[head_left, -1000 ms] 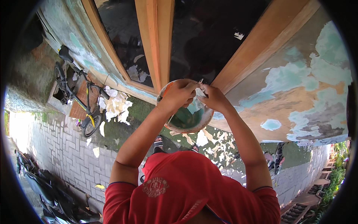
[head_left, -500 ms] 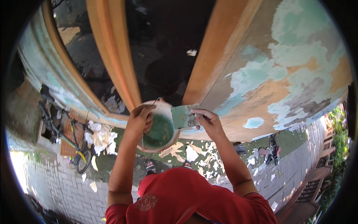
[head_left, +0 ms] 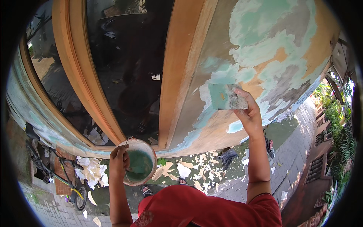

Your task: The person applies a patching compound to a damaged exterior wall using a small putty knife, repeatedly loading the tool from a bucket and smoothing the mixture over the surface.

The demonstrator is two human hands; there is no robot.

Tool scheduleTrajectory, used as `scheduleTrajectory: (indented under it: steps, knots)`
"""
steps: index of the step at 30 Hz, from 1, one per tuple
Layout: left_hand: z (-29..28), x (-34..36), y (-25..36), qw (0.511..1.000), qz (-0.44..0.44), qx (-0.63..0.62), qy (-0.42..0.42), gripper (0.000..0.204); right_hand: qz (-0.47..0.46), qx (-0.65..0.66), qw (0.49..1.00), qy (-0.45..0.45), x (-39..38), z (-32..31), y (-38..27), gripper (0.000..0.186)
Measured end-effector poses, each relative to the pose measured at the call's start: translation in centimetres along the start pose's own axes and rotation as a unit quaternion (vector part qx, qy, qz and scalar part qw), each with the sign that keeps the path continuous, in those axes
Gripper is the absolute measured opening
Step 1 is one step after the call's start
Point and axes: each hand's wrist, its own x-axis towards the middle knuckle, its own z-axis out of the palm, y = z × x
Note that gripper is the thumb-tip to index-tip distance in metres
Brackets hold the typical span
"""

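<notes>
Outdoors, a patchy wall (head_left: 211,130) meets a wooden window frame (head_left: 181,75). In the head view, the left hand (head_left: 120,157) grips the bucket (head_left: 141,144) at its rim, with green paste (head_left: 140,162) inside. The right hand (head_left: 250,113) pinches a scraper (head_left: 217,97) in front of the wall; contact is unclear. The step looks like applying paste; the next move seems to call for a flat, steady blade against the wall.

A bicycle (head_left: 64,181) stands left, green plants (head_left: 343,145) far right.
</notes>
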Motion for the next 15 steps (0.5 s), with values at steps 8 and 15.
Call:
scheduleTrajectory:
  steps: [8, 15]
  knots:
    - [-1.8, 0.4, -1.4, 1.0, 0.003, -0.019, 0.017, 0.024, -0.081, -0.342, 0.936, -0.002, 5.7, -1.1, -6.0, 0.026]
    - [-2.3, 0.1, -1.9, 0.999, 0.013, 0.004, 0.049, 0.025, -0.102, -0.596, 0.794, -0.059, 10.9, -0.5, -9.6, 0.035]
